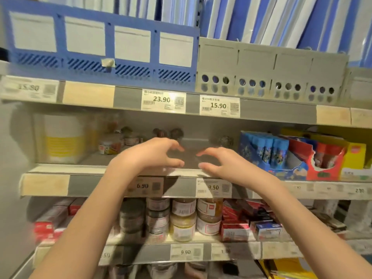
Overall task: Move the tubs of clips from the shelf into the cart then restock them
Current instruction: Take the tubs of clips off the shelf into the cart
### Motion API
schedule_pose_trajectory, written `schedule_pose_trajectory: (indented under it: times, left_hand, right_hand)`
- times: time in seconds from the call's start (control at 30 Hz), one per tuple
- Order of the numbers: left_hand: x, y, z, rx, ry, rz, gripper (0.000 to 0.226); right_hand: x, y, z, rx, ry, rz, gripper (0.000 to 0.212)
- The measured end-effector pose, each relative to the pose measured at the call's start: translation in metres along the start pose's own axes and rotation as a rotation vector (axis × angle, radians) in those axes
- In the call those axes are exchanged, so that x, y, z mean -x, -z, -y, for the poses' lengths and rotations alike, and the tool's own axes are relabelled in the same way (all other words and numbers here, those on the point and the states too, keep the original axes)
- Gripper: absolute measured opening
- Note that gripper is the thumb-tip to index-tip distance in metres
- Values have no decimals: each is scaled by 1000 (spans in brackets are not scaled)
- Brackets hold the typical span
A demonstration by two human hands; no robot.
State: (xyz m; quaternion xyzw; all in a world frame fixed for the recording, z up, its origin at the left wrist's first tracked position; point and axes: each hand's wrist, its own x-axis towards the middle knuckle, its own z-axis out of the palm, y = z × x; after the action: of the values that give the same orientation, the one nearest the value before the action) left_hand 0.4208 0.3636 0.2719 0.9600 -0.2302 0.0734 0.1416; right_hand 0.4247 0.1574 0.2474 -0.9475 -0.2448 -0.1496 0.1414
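Reaching into middle shelf, both hands empty

Left hand [155, 153] and right hand [214, 162] raised side by side over front edge of grey metal middle shelf [96, 171], fingertips facing, a narrow gap between them. Fingers of both loosely curled, claw-like, gripping nothing. Bare grey patch of shelf directly behind hands.

Small round clear plastic tubs of clips [109, 147] at left rear of same shelf, further dark-topped ones behind; blurred, count not readable. Well apart from either hand. Stacked round clear tubs with white labels [182, 218] on shelf below, under the forearms.

White and yellow cylindrical container [62, 137] at far left of middle shelf. Blue printed cardboard display box [263, 150] and red torn-open cardboard box [322, 160] to the right. Blue plastic file rack [100, 47] and grey perforated file rack [271, 71] on top shelf. White price tag 23.90 [163, 101] on top shelf rail
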Motion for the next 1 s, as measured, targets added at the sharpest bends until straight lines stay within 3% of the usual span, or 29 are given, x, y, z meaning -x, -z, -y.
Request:
schedule_pose_trajectory:
  times: [0.33, 0.63, 0.87, 1.0]
  left_hand:
    - [-24, 11, 101, -117, 232, 76, 51]
    - [-40, 44, 146, -248, 224, 80, 49]
    - [-54, 45, 167, -354, 280, 168, 59]
    - [-57, 44, 165, -346, 245, 168, 57]
  right_hand:
    - [-84, -17, 16, -17, 35, 126, 38]
    - [-150, -30, 30, 13, 82, 173, 34]
    - [-186, -25, 24, 86, -5, 322, 43]
    - [-196, -33, 17, 106, 11, 282, 40]
